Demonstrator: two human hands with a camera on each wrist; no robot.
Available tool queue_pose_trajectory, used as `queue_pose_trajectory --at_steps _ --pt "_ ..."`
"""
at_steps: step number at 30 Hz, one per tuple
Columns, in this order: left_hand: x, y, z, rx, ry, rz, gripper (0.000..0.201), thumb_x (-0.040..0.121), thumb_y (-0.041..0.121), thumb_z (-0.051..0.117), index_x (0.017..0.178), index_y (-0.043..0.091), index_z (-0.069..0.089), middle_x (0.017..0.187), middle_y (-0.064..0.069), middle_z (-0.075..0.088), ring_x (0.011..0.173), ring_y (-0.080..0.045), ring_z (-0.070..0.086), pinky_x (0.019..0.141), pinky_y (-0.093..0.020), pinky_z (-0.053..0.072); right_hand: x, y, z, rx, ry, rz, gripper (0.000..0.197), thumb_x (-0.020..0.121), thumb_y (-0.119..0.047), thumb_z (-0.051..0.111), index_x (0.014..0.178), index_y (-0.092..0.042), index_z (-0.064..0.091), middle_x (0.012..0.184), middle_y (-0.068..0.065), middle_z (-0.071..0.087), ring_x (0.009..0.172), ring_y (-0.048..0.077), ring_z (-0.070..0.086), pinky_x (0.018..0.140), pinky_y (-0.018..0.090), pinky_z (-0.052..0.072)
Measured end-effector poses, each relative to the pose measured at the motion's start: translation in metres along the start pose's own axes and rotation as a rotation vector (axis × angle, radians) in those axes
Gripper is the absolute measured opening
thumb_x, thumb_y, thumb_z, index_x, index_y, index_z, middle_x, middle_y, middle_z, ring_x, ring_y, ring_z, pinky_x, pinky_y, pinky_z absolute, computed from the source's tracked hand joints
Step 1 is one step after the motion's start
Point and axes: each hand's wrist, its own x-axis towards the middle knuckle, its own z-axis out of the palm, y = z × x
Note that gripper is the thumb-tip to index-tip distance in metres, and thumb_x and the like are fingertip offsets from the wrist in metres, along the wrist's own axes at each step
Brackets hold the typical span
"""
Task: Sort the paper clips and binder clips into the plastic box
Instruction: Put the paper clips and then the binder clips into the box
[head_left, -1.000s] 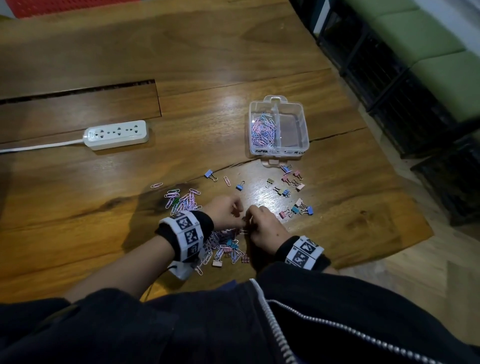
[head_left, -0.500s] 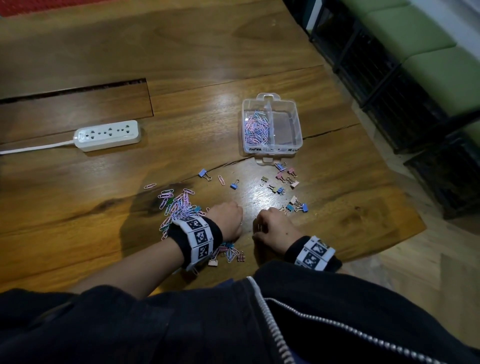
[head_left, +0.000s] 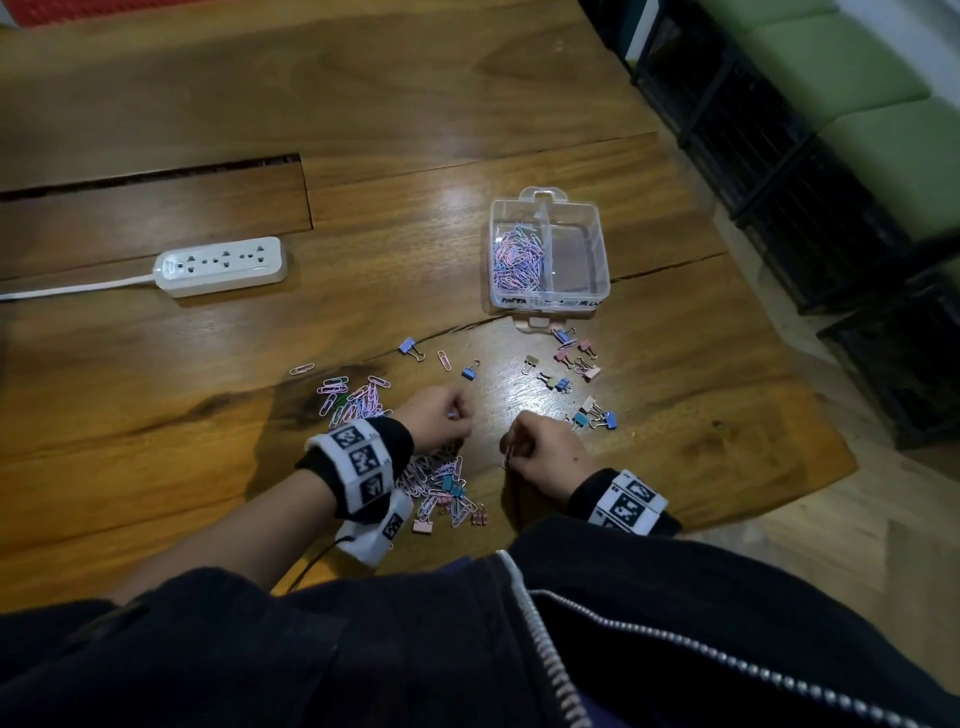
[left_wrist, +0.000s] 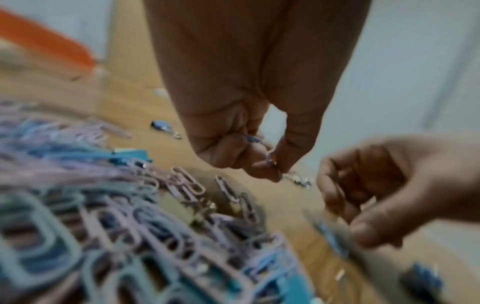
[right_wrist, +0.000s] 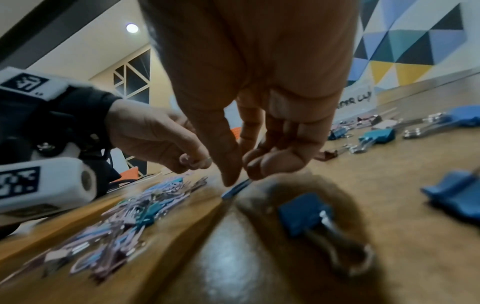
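My left hand (head_left: 457, 415) hovers over the near pile of pastel paper clips (head_left: 436, 483). In the left wrist view its curled fingers (left_wrist: 272, 162) pinch a bluish paper clip (left_wrist: 253, 138). My right hand (head_left: 511, 452) is a little to the right, and its thumb and forefinger (right_wrist: 241, 174) pinch a blue paper clip (right_wrist: 235, 189) just above the wood. The clear plastic box (head_left: 601, 244) stands further back, with paper clips (head_left: 517, 257) in its left compartment. Binder clips (head_left: 571, 364) lie scattered between the box and my right hand.
A second heap of paper clips (head_left: 353, 397) lies left of my left hand. A white power strip (head_left: 221, 266) with its cord sits at the far left. The table's right edge (head_left: 810, 415) drops off, with black crates (head_left: 779, 171) beyond.
My hands were together over the near pile a second ago. They have drawn apart, each with a paper clip between its fingers.
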Motion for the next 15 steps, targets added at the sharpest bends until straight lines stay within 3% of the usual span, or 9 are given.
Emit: queue_pose_trajectory --at_steps 3,6,9,12,15 --pt "-0.001 0.0 -0.012 -0.404 -0.048 -0.123 0.011 0.094 0.007 0.043 0.095 0.014 0.052 0.075 0.002 0.05 0.054 -0.006 0.044 0.045 -0.012 0.039 0.003 0.001 -0.008 -0.062 0.024 -0.003 0.023 0.077 -0.018 0.068 0.096 -0.015 0.054 0.094 -0.006 0.046 0.087 0.009 0.045 0.073 0.014 0.037" --pt "0.004 0.002 -0.015 -0.763 -0.027 -0.247 0.019 0.093 0.005 0.037 0.079 0.007 0.05 0.074 -0.006 0.047 0.051 -0.012 0.043 0.038 -0.016 0.039 0.006 0.002 -0.01 -0.146 -0.006 -0.009 0.034 0.076 -0.026 0.069 0.105 -0.013 0.055 0.098 -0.003 0.047 0.091 0.011 0.043 0.078 0.023 0.037" --pt "0.006 0.008 -0.014 -0.947 -0.022 -0.275 0.021 0.09 0.005 0.033 0.072 0.008 0.042 0.067 -0.005 0.042 0.054 -0.014 0.039 0.037 -0.016 0.037 0.008 0.005 -0.008 -0.236 -0.027 -0.077 0.032 0.081 -0.023 0.065 0.11 -0.014 0.054 0.106 0.002 0.052 0.097 0.017 0.048 0.081 0.027 0.04" --pt "0.013 0.02 -0.014 -0.892 -0.042 -0.283 0.025 0.093 0.011 0.035 0.069 0.011 0.044 0.063 -0.001 0.041 0.048 -0.01 0.037 0.035 -0.014 0.031 0.009 0.007 -0.004 -0.345 -0.051 -0.217 0.026 0.086 -0.014 0.054 0.113 -0.015 0.056 0.109 0.007 0.052 0.1 0.025 0.051 0.085 0.033 0.044" --pt "0.03 0.04 -0.017 -0.498 0.037 -0.194 0.026 0.092 0.017 0.049 0.066 0.015 0.045 0.062 0.002 0.041 0.047 -0.008 0.038 0.031 -0.01 0.031 0.015 0.013 -0.003 -0.502 -0.063 -0.336 0.024 0.088 -0.022 0.053 0.109 -0.013 0.057 0.108 0.008 0.052 0.098 0.024 0.05 0.085 0.032 0.044"
